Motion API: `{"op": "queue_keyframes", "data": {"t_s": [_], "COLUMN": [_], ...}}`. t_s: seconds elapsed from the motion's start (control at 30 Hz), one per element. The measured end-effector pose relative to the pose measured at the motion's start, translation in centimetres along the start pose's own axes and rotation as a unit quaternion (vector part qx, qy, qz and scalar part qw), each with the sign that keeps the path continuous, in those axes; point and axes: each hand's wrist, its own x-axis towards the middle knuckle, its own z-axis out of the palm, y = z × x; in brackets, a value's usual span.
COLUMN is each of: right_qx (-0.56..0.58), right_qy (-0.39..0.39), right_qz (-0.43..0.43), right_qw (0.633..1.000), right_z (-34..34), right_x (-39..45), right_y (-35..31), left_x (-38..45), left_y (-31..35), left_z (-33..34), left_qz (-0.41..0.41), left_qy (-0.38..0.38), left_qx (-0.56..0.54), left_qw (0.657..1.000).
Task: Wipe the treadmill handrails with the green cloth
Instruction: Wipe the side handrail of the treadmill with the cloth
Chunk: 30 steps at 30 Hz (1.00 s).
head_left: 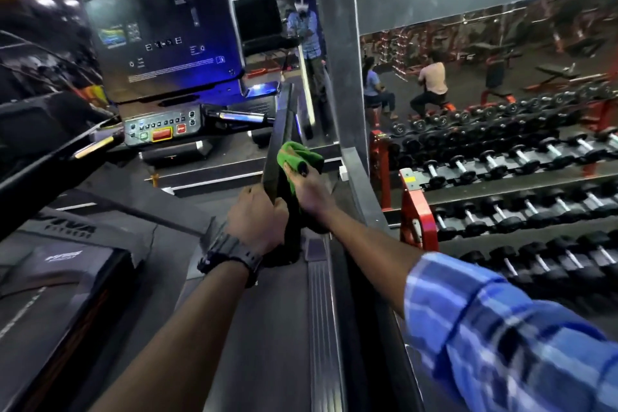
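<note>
Gym: treadmill console (164, 40), dumbbell racks (501, 170), weight benches (551, 73) in mirror.

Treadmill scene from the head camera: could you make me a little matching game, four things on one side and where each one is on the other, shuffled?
Things:
1. green cloth
2. left hand
3. wristwatch
4. dumbbell rack

Places:
A. on the left wrist
B. far right, beside the treadmill
C. bunched in the right hand, against the handrail
D. gripping the handrail's near end

Pairs: 1-C, 2-D, 3-A, 4-B
</note>
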Motion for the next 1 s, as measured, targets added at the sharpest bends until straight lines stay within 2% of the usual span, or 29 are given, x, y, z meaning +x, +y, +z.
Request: {"op": "queue_keyframes", "data": {"t_s": [0.07, 0.17, 0.2, 0.3, 0.4, 0.47, 0.53, 0.63, 0.73, 0.8, 0.83, 0.9, 0.93, 1.0], "right_qx": [-0.021, -0.068, -0.06, 0.046, 0.011, 0.009, -0.005, -0.074, -0.209, -0.177, -0.128, -0.049, -0.055, -0.086], "right_qy": [-0.032, -0.018, -0.011, -0.022, -0.075, -0.12, -0.076, -0.067, -0.151, -0.204, -0.213, -0.179, -0.144, -0.128], "right_qz": [-0.014, -0.089, -0.085, 0.011, -0.107, -0.149, -0.167, -0.118, -0.197, -0.255, -0.261, -0.195, -0.174, -0.136], "right_qw": [0.999, 0.994, 0.994, 0.999, 0.991, 0.981, 0.983, 0.988, 0.946, 0.928, 0.933, 0.963, 0.973, 0.979], "right_z": [-1.0, -1.7, -1.5, 0.1, -1.5, -2.8, -3.5, -1.4, -0.1, -1.4, -2.3, -4.1, -4.3, -2.9], "right_x": [-3.1, -4.0, -2.8, 1.9, -0.8, -3.6, -3.1, 2.7, 4.5, 1.9, 1.0, 0.7, 1.7, 4.6], "right_y": [1.9, 4.2, 3.7, 1.2, 0.3, 2.3, 2.3, -0.4, -2.9, -2.1, -0.9, 1.2, 1.4, 0.4], "left_x": [0.2, 0.5, 0.5, 0.5, 0.4, 0.2, -0.1, 0.1, 0.1, -0.3, -0.4, -0.4, -0.2, 0.0], "left_y": [-0.3, -0.2, -0.1, 0.1, 0.3, 0.6, 0.8, 1.1, 1.1, 0.9, 0.8, 0.9, 0.8, 0.7], "left_z": [0.2, 0.3, 0.3, 0.2, -0.1, -0.3, -0.6, -0.7, -0.7, -0.7, -0.7, -0.4, -0.3, -0.3], "left_qz": [-0.001, 0.001, 0.006, 0.007, -0.006, 0.0, -0.006, -0.007, -0.007, -0.008, -0.014, -0.023, -0.022, -0.009], "left_qy": [-0.011, -0.014, -0.018, -0.046, -0.064, -0.061, -0.069, -0.076, -0.057, -0.029, -0.021, -0.028, -0.031, -0.041], "left_qx": [0.0, 0.016, 0.022, 0.034, 0.023, 0.001, -0.008, 0.004, 0.013, 0.015, 0.011, 0.005, 0.003, 0.009], "left_qw": [1.0, 1.0, 1.0, 0.998, 0.998, 0.998, 0.998, 0.997, 0.998, 0.999, 1.0, 0.999, 0.999, 0.999]}}
